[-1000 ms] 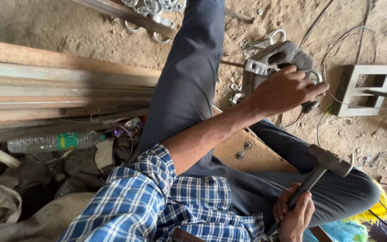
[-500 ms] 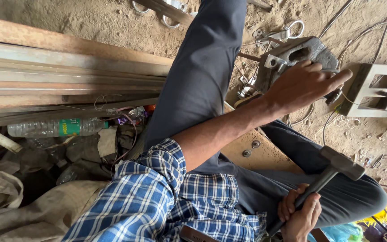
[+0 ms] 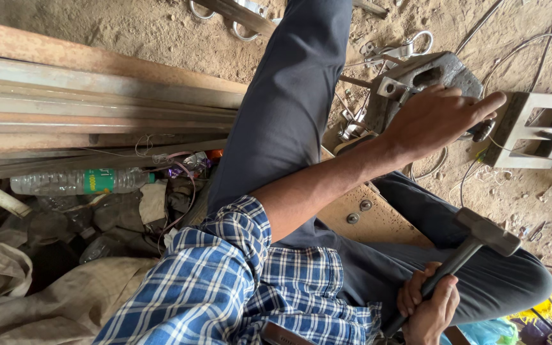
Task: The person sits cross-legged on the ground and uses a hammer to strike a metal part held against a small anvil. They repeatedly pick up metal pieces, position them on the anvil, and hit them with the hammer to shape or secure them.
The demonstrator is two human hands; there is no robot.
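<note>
My left hand (image 3: 436, 118) reaches out past my knee and lies on top of a grey metal block (image 3: 445, 67) on the sandy ground, fingers stretched toward a white rectangular metal frame (image 3: 525, 128). A small dark knob sits just beyond the fingertips. My right hand (image 3: 429, 303) is low at the bottom right, closed around the dark handle of a hammer (image 3: 487, 231). The hammer head points up and hangs over my bent leg, well apart from the block.
Long rusty steel bars (image 3: 97, 108) lie stacked at the left, with a plastic bottle (image 3: 78, 181) and rags below them. A wooden board with bolts (image 3: 378, 220) lies under my arm. Metal rings and clips (image 3: 416, 45) and thin wires are scattered near the block.
My left hand has slid further over the block, and its fingers have stretched toward the white frame. The hammer has stayed low in my right hand.
</note>
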